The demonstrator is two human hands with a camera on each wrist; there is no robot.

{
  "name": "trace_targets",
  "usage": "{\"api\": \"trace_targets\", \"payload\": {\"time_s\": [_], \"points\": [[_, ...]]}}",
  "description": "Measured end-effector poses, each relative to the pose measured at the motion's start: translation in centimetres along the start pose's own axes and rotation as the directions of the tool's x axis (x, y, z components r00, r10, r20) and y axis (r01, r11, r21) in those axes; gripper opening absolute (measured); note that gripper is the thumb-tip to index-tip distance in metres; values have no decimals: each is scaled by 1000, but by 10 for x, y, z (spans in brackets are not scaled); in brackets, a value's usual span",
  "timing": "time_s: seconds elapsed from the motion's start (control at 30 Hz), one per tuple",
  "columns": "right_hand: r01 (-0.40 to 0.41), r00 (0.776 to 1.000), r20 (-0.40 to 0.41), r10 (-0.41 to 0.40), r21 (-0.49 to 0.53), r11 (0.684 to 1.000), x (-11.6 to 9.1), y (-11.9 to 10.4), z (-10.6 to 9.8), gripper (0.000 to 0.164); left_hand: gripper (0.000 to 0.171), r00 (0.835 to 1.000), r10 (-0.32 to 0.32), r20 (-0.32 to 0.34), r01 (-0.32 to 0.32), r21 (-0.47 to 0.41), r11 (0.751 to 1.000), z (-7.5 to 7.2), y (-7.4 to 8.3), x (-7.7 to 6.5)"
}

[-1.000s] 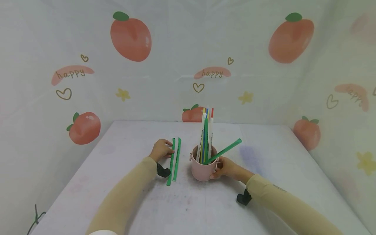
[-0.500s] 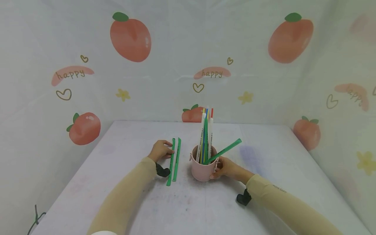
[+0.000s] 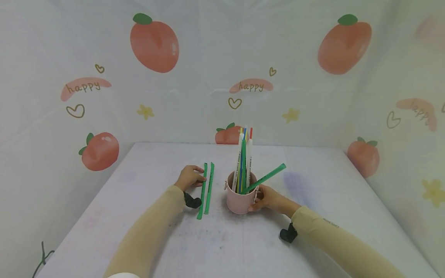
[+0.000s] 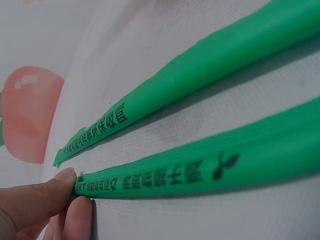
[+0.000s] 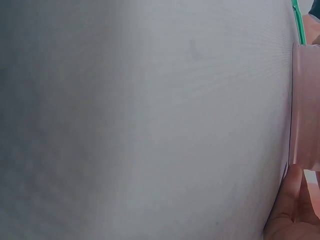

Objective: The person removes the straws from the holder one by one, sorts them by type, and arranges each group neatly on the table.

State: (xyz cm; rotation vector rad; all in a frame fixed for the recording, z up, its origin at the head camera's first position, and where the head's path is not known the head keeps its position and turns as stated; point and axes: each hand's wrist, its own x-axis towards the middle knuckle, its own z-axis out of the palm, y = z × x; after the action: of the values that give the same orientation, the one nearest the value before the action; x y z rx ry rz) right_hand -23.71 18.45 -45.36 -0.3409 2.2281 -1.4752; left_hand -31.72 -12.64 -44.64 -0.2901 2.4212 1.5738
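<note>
My left hand (image 3: pixel 190 177) pinches a green wrapped straw (image 4: pixel 200 172) between thumb and fingers, near its far end; dark print runs along the wrapper. Just right of it on the table lies a second green wrapped straw (image 3: pixel 209 189), roughly parallel and apart. A small pink bucket (image 3: pixel 240 202) stands upright in the middle, and my right hand (image 3: pixel 272 200) holds its right side. Several straws in white and green wrappers (image 3: pixel 243 162) stand in the bucket, with yellow, blue and red tips showing. One green wrapped straw (image 3: pixel 267 177) leans out over the bucket's right rim.
The table (image 3: pixel 222 247) has a pale cloth with a bluish stain behind the right hand. A fruit-printed white curtain (image 3: pixel 201 50) closes off the back and sides. A dark cord (image 3: pixel 43 255) hangs at the far left. Black cameras (image 3: pixel 287 233) sit on the wrists.
</note>
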Motion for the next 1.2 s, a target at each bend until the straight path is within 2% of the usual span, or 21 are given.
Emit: {"api": "trace_targets", "payload": {"time_s": [0.23, 0.47, 0.67, 0.97, 1.2], "points": [[0, 1000, 6, 0, 8, 1000, 0, 0, 0, 73, 42, 1000, -1, 3, 1, 6, 1000, -2, -5, 3], [0, 1000, -4, 0, -15, 1000, 1, 0, -1, 73, 40, 1000, -23, 13, 24, -51, 998, -2, -5, 3], [-1, 1000, 2, 1, -11, 1000, 0, 0, -2, 72, 38, 1000, -9, 26, 11, -87, 996, -3, -7, 1], [-7, 1000, -5, 7, -3, 1000, 0, 0, -1, 72, 41, 997, -16, 81, 31, -182, 983, -8, -8, 2], [2, 1000, -7, -2, -12, 1000, -1, -1, 0, 73, 47, 981, 55, 187, -1, -279, 960, -19, -9, -2]]}}
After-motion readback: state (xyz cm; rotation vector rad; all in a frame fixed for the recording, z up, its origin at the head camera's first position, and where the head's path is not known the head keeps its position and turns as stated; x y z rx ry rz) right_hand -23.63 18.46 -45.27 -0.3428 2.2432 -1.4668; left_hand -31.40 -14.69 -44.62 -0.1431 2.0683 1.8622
